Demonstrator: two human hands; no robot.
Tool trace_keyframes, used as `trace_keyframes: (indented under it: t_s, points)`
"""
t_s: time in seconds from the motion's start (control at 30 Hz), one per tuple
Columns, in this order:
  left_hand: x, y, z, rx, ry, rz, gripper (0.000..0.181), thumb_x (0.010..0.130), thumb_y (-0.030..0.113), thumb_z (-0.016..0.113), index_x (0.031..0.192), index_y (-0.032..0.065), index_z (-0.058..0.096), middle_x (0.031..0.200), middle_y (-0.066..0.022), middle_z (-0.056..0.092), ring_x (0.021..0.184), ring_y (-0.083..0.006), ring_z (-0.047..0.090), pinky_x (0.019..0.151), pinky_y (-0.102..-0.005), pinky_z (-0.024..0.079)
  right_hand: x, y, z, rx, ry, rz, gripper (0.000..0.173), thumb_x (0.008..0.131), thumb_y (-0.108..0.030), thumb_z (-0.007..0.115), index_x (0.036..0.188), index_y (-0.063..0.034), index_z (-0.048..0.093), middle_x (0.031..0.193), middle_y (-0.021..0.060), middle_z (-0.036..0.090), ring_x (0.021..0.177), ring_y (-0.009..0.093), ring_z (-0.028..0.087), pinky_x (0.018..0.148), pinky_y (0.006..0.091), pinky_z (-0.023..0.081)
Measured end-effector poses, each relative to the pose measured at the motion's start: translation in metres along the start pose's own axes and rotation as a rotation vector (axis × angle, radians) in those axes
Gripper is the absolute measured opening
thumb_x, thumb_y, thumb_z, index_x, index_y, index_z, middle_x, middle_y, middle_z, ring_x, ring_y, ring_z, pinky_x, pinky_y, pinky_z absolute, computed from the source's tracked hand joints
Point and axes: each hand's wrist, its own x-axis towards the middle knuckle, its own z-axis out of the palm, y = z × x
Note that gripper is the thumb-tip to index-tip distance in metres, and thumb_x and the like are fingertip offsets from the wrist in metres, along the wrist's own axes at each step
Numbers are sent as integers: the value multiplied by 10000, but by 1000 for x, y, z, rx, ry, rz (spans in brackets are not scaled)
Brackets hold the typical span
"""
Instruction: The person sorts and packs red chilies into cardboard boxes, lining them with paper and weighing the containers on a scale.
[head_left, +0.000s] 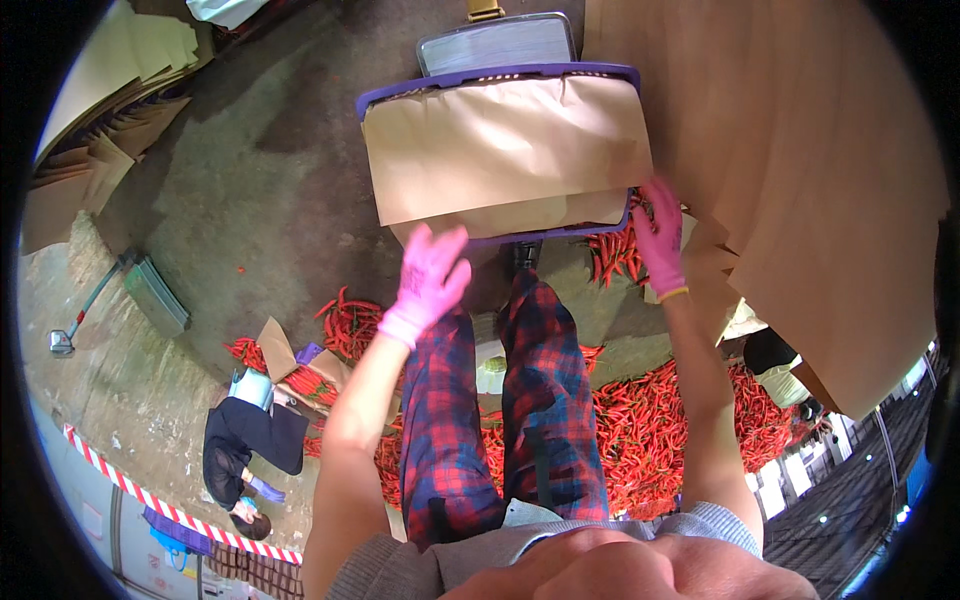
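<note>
In front of me stands a purple plastic crate (499, 73) with sheets of brown kraft paper (510, 150) lying over its top. My left hand (426, 281), in a pink glove, is near the crate's near left edge with its fingers spread and nothing in it. By the crate's near right corner is my right hand (660, 240), also pink-gloved and slightly blurred; whether it touches the paper or the crate is not plain. Red chillies (615, 253) lie beside and under the right hand.
A platform scale (499, 45) shows beyond the crate. Large brown sheets (795, 150) rise at right, and more paper (112, 150) is stacked at left. Chilli heaps (637, 442) cover the floor around my legs. A person (244, 442) sits at lower left; another (776, 367) is at right.
</note>
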Motion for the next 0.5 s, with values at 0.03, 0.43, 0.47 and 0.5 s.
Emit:
trace_keyframes:
  t_s: [0.03,0.43,0.47,0.5]
  points:
    - [2,27,-16,-155,-313,-234,382,799,125,658,1171,44,634,1077,-152,677,978,-343,626,920,-411,499,-18,4,-9,63,12,121,332,847,-123,614,1157,-11,646,1230,178,625,1162,367,570,999,420,452]
    - [-108,47,73,-1060,-505,-845,558,959,155,587,1472,46,398,1415,-156,524,1262,-216,535,1031,-320,434,-62,6,-25,269,-304,633,341,965,-237,574,1164,31,643,1099,109,686,984,198,646,861,300,496]
    - [-100,45,75,-1099,-501,-851,556,963,157,580,1475,45,393,1418,-152,523,1294,-226,513,1043,-324,426,-59,18,-24,330,-244,675,373,971,-267,564,1187,30,631,1110,113,681,988,210,645,867,305,500]
    - [-92,44,77,-1106,-529,-866,548,978,156,557,1485,52,377,1426,-148,513,1263,-214,525,1028,-322,433,-56,37,-22,391,-182,717,405,978,-296,554,1210,29,619,1120,117,677,991,222,645,874,310,504]
